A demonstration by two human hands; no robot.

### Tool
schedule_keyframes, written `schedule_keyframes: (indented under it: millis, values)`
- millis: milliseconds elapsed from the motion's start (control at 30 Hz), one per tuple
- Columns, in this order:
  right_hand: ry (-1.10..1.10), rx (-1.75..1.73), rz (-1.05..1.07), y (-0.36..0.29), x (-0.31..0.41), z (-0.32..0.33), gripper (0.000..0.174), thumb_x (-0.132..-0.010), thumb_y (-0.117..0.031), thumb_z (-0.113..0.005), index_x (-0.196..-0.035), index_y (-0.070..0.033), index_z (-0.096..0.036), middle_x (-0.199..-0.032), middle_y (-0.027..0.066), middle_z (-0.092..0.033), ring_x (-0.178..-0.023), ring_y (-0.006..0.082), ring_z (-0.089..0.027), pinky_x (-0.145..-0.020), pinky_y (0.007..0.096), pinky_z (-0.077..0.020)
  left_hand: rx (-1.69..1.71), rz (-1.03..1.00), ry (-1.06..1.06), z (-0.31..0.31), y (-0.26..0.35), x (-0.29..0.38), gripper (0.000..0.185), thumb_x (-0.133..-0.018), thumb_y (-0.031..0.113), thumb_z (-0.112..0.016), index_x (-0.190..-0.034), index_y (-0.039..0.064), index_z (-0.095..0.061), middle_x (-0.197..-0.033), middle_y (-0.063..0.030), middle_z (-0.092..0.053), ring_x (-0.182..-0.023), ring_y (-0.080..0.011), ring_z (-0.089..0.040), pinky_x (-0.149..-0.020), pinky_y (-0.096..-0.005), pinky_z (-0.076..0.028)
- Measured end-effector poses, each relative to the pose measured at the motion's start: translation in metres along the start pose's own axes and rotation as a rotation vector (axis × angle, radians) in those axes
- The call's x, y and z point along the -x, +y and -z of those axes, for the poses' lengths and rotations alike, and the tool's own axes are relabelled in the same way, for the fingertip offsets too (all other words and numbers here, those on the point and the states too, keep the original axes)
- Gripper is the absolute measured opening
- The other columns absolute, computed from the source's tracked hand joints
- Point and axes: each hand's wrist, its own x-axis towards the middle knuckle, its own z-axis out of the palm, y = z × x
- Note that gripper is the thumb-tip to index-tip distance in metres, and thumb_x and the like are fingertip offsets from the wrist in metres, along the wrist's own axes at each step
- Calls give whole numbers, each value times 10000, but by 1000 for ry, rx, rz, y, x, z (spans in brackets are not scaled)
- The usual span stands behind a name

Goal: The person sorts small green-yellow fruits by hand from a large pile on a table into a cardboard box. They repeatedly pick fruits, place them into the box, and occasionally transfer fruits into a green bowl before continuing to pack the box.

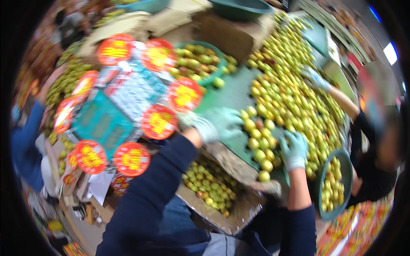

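My left hand (222, 124), in a pale green knitted glove, stretches over the green tabletop (215, 101). Its fingertips reach the near edge of a spread of yellow-green fruit (288, 86) that look like jujubes. My right hand (294, 147), gloved alike, rests on the fruit with fingers apart; nothing shows in its grasp, though the palm is hidden. Between the hands lies a loose cluster of jujubes (261, 140). Below my left forearm, a lined cardboard box (246, 212) holds more jujubes (213, 187).
A price-computing scale (104, 120) bears round red stickers (158, 121) with writing. Behind it stands a green basin (221, 65) of fruit. Another green basin (349, 188) tilts at right. A co-worker's gloved hand (315, 78) touches the pile; a blue sleeve (30, 140) shows at left.
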Motion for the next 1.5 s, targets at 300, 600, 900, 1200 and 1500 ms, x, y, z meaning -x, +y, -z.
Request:
schedule_keyframes:
  millis: [300,600,900,1200,1500]
  values:
    - [-586,137,-135,-99,36,4,691,-898,-588,-517,-1462,-197,-434,-1574,165,-265,-1451,467,-183,-1093,717,-163,-72,402,-323,-4,9,-9,753,-917,596,-500,-1537,211,-310,-1571,-239,-264,-1360,-432,-411,-1119,-476,-357]
    - [-987,-340,-14,-99,-55,75,458,-916,-501,-598,-1092,-95,-712,-994,155,-699,-831,307,-665,-822,407,-521,290,285,-511,23,12,-5,447,-883,509,-631,-791,84,-736,-729,-78,-697,-710,-280,-673,-677,-375,-520]
    - [-411,-19,-364,-24,-116,-36,734,-843,-697,-503,-1469,-322,-425,-1609,123,-243,-1433,438,-283,-1094,743,-145,-18,205,81,-12,-3,-4,285,-847,287,-713,-1056,95,-685,-1213,-141,-615,-1078,-354,-607,-907,-436,-506]
    - [-496,36,522,-82,30,23,274,-859,-113,-573,-1128,-97,-627,-1290,158,-484,-1169,350,-525,-840,444,-546,-133,281,-343,7,14,-9,628,-820,473,-683,-1351,155,-577,-1417,-161,-514,-1211,-355,-563,-1005,-433,-473]
    - [-1308,-29,379,-33,-112,49,219,-792,-266,-698,-951,-126,-757,-929,120,-734,-869,229,-706,-741,382,-561,-44,112,-315,0,4,-2,300,-757,335,-745,-984,138,-742,-990,-78,-702,-919,-288,-653,-795,-398,-528]
